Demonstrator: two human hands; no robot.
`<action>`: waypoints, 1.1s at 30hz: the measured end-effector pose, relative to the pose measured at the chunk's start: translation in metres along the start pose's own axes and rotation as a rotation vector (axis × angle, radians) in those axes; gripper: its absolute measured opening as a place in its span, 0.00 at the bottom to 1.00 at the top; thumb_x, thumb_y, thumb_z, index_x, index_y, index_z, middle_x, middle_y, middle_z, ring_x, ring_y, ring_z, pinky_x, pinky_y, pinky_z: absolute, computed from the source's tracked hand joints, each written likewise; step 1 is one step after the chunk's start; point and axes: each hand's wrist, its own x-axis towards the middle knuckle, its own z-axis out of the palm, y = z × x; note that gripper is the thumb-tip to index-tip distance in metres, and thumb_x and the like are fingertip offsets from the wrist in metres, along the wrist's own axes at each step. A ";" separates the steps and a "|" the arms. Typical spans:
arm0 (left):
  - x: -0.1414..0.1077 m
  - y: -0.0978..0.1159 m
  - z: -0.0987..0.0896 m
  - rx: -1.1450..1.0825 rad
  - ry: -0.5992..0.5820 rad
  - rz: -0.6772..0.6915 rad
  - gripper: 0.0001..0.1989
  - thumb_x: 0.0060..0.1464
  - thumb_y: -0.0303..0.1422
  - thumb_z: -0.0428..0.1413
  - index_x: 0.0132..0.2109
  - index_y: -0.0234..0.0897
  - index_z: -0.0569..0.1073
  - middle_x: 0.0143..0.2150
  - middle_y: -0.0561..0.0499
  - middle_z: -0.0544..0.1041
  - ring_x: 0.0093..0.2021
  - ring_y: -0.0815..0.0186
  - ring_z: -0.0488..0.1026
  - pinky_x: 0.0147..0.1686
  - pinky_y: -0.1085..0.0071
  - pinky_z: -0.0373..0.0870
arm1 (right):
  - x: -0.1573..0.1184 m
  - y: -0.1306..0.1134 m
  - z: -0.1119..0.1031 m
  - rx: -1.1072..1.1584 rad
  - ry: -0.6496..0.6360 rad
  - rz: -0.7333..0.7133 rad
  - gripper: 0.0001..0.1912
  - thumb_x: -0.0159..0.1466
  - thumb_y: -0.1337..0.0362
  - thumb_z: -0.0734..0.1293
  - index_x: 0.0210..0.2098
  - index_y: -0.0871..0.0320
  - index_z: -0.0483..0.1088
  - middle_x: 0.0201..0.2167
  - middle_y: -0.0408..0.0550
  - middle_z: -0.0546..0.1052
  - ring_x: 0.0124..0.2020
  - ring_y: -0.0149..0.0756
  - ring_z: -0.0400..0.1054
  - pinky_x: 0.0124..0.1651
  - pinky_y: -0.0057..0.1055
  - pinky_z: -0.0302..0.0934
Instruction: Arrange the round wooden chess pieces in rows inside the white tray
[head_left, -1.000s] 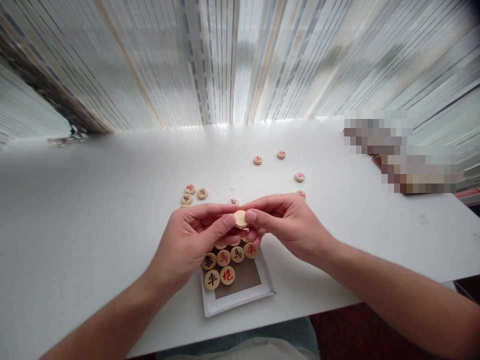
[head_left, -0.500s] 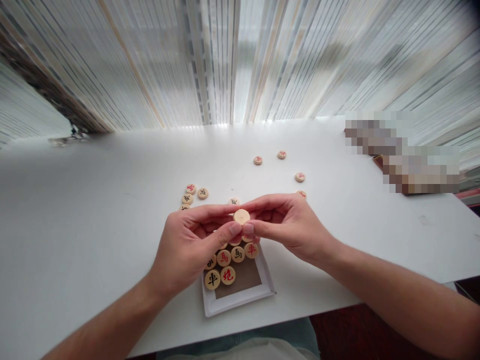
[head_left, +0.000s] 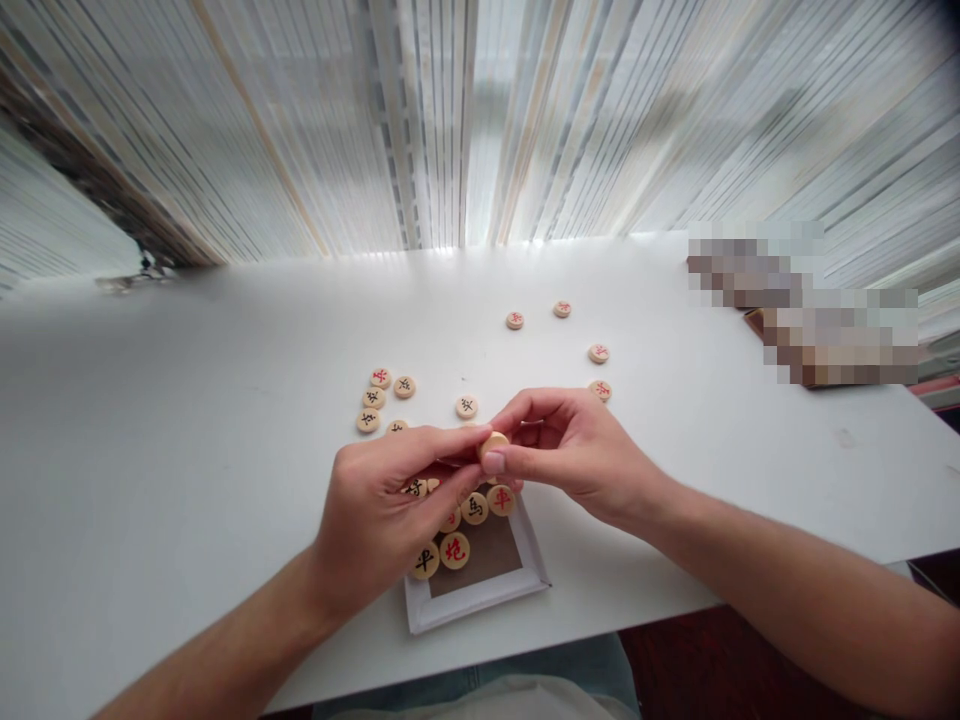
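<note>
Above an open white box (head_left: 480, 603), my right hand (head_left: 574, 440) pinches a round wooden piece (head_left: 493, 444) between thumb and fingers. My left hand (head_left: 382, 500) is at the left edge of that piece, its fingertips closed around that side. The piece is tilted, with a pale, unmarked side showing. Inside the box lie several round pieces with red or black characters, among them a red one (head_left: 455, 551) and a black one (head_left: 474, 508). My left hand and fingers cover part of the box's left and back.
On the white table (head_left: 187, 420), several pieces lie behind my left hand, one (head_left: 466, 406) behind the box, and several red-marked ones (head_left: 598, 353) farther right. Blurred-out objects (head_left: 832, 340) stand at the right. A striped curtain (head_left: 450, 120) hangs along the back edge.
The held piece has tilted and shifted slightly right. My left fingers have flattened and moved, uncovering pieces on the table behind them.
</note>
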 end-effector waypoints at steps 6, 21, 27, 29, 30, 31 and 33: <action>-0.001 -0.002 -0.001 -0.016 -0.042 0.002 0.13 0.61 0.25 0.70 0.52 0.40 0.87 0.43 0.52 0.91 0.38 0.67 0.89 0.42 0.76 0.87 | -0.001 -0.002 0.000 -0.040 -0.033 -0.017 0.15 0.54 0.62 0.88 0.34 0.60 0.83 0.26 0.44 0.83 0.27 0.30 0.76 0.33 0.25 0.71; -0.001 -0.003 -0.001 -0.001 -0.031 -0.009 0.11 0.61 0.28 0.71 0.51 0.41 0.87 0.42 0.50 0.90 0.35 0.65 0.88 0.41 0.72 0.87 | -0.001 -0.002 0.001 -0.016 -0.029 0.006 0.19 0.51 0.61 0.89 0.35 0.59 0.83 0.28 0.45 0.84 0.29 0.31 0.76 0.34 0.27 0.71; -0.001 -0.003 -0.001 0.008 -0.032 -0.003 0.11 0.61 0.28 0.71 0.51 0.42 0.88 0.41 0.52 0.90 0.35 0.66 0.87 0.41 0.74 0.86 | -0.001 -0.004 0.001 -0.013 -0.032 0.015 0.19 0.50 0.60 0.89 0.35 0.60 0.83 0.26 0.44 0.83 0.28 0.31 0.76 0.35 0.28 0.72; -0.001 -0.003 -0.002 0.009 -0.031 -0.008 0.12 0.61 0.28 0.71 0.51 0.42 0.88 0.42 0.52 0.90 0.36 0.66 0.87 0.41 0.74 0.86 | -0.001 -0.004 0.001 -0.003 -0.038 0.014 0.19 0.51 0.61 0.89 0.35 0.60 0.83 0.27 0.44 0.83 0.28 0.30 0.76 0.35 0.27 0.72; -0.001 -0.003 -0.002 0.011 -0.032 -0.012 0.12 0.61 0.28 0.71 0.51 0.42 0.88 0.42 0.52 0.90 0.36 0.66 0.87 0.41 0.74 0.86 | -0.001 -0.003 0.000 0.001 -0.041 0.016 0.18 0.51 0.62 0.89 0.35 0.60 0.82 0.27 0.44 0.83 0.28 0.30 0.76 0.35 0.27 0.72; -0.001 -0.003 -0.002 0.015 -0.033 -0.013 0.11 0.61 0.29 0.71 0.51 0.42 0.88 0.42 0.51 0.90 0.36 0.66 0.87 0.41 0.74 0.85 | -0.001 -0.003 0.000 0.000 -0.042 0.019 0.19 0.51 0.62 0.89 0.35 0.60 0.82 0.27 0.43 0.82 0.28 0.30 0.76 0.34 0.26 0.72; 0.000 -0.003 -0.002 0.032 -0.032 -0.003 0.11 0.62 0.29 0.71 0.51 0.42 0.88 0.42 0.51 0.90 0.35 0.66 0.87 0.41 0.73 0.85 | 0.000 -0.002 -0.001 -0.010 -0.041 0.030 0.20 0.50 0.63 0.89 0.36 0.59 0.81 0.28 0.43 0.82 0.28 0.30 0.76 0.34 0.26 0.71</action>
